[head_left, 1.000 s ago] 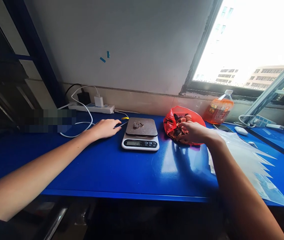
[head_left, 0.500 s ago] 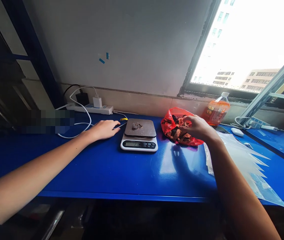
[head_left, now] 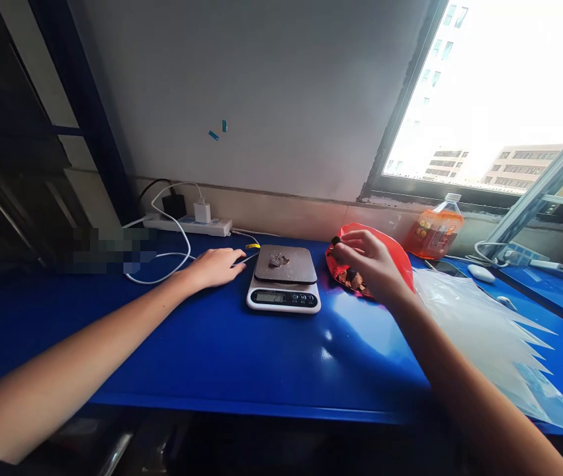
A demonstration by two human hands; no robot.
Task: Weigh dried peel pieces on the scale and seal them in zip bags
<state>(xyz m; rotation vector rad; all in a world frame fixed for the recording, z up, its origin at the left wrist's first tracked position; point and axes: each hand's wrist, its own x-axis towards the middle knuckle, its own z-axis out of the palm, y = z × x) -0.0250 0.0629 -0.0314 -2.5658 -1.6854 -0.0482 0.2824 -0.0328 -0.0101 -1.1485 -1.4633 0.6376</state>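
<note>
A white kitchen scale (head_left: 284,299) with a lit display stands on the blue table. On its metal plate lies a small, curled, dark dried piece (head_left: 278,260). My left hand (head_left: 216,267) rests on the table left of the scale, fingers stretched out and holding nothing. Over the red plastic bag (head_left: 400,254), my right hand (head_left: 368,258) pinches a small dark dried piece (head_left: 335,242) between thumb and fingers. Below it, brown, peel-like dried pieces (head_left: 356,281) show in the bag, partly hidden by the hand.
Clear plastic bags (head_left: 479,330) lie fanned out at the right. Behind them are an orange drink bottle (head_left: 437,228) and a white earbud case (head_left: 480,273). A power strip (head_left: 212,226) with chargers and a looping white cable (head_left: 186,244) lies at the back left.
My right hand has come up and left from among the pieces in the bag, now with a dark piece in its fingers. My left hand stays beside the scale. The view has shifted slightly.
</note>
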